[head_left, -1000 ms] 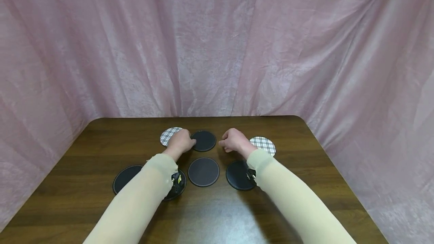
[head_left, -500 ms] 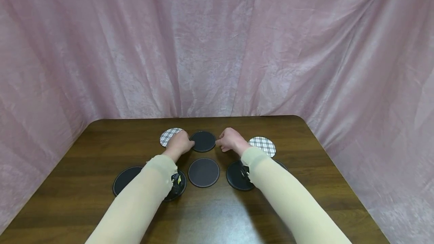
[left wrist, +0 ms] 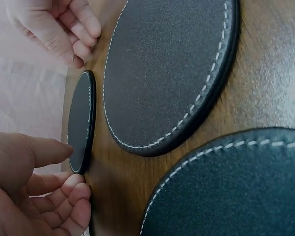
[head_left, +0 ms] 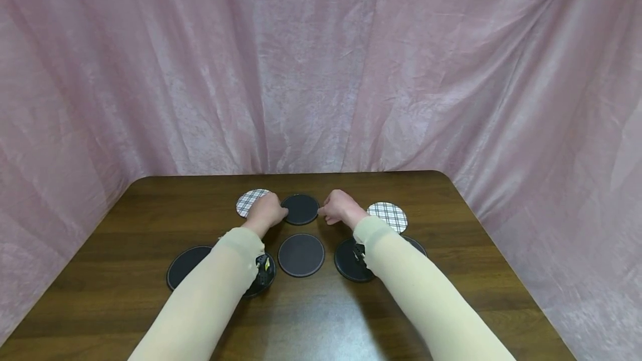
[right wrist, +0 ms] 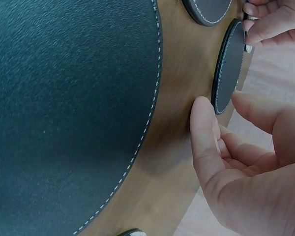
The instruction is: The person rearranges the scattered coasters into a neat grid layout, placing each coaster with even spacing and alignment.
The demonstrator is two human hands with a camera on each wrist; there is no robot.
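Observation:
A round black coaster lies flat near the table's far edge, between both hands. White stitching follows its rim in the left wrist view. My left hand is at the coaster's left edge, its thumb touching the rim and its other fingers loosely bent beside it. At the right edge, my right hand has thumb and index finger apart, their tips at the rim; exact contact is unclear. A white plaid coaster sits partly behind the left hand. Another plaid coaster lies right of the right wrist.
Nearer on the wooden table lie a dark coaster in the middle, a black coaster to its right and another coaster at left. Sleeves partly hide more black coasters. A pink curtain hangs behind.
My right hand has moved left, closing the gap to the rear black coaster's edge. That coaster has shifted very slightly left. The left hand has barely moved.

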